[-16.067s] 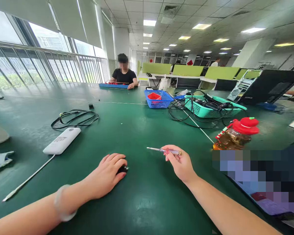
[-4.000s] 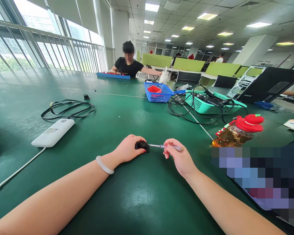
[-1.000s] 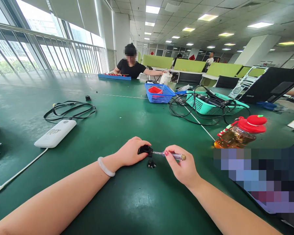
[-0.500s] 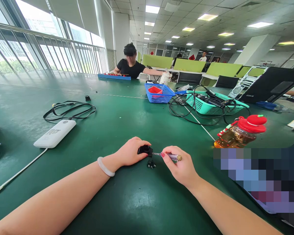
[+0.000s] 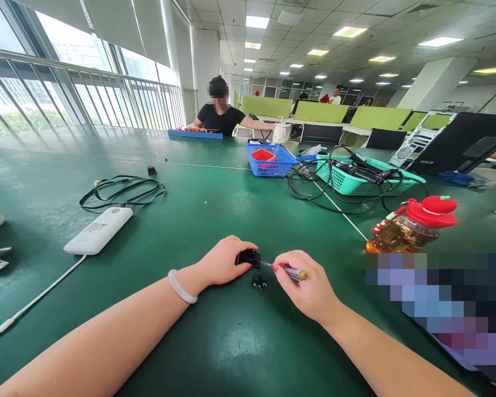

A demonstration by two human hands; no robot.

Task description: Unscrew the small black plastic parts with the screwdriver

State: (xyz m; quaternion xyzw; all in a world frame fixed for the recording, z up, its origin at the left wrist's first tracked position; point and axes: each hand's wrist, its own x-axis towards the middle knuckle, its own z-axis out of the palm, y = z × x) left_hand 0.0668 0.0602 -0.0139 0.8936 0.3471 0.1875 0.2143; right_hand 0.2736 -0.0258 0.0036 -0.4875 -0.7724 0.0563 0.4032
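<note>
Black, small and right in the thick of it: a black block (image 5: 248,257) at the centre of the green table (image 5: 231,342), gripped between the thumb and fingers of the left hand (image 5: 223,260). Partly covered by those fingers, too. And over to the right hand (image 5: 310,284), closed round the handle of a slim screwdriver (image 5: 294,272)! Points leftward, right up at the block's right-hand end, with contact at the tip too small to make out. Just on the near side of the block, a small pronged part (image 5: 259,282), loose on the green surface.

Out to the left, a white device (image 5: 99,230) with a white cable (image 5: 41,298) running towards the near edge, and just beyond, a loosely coiled black cord (image 5: 122,193). Further up the table, a blue basket (image 5: 271,168) with a red container (image 5: 263,156) inside, then a turquoise basket (image 5: 355,184) heaped with black cables. Nearer on the right, a red-lidded bottle (image 5: 413,226). At the far side, a person (image 5: 221,117) in black behind a blue tray (image 5: 195,134), one arm outstretched.
</note>
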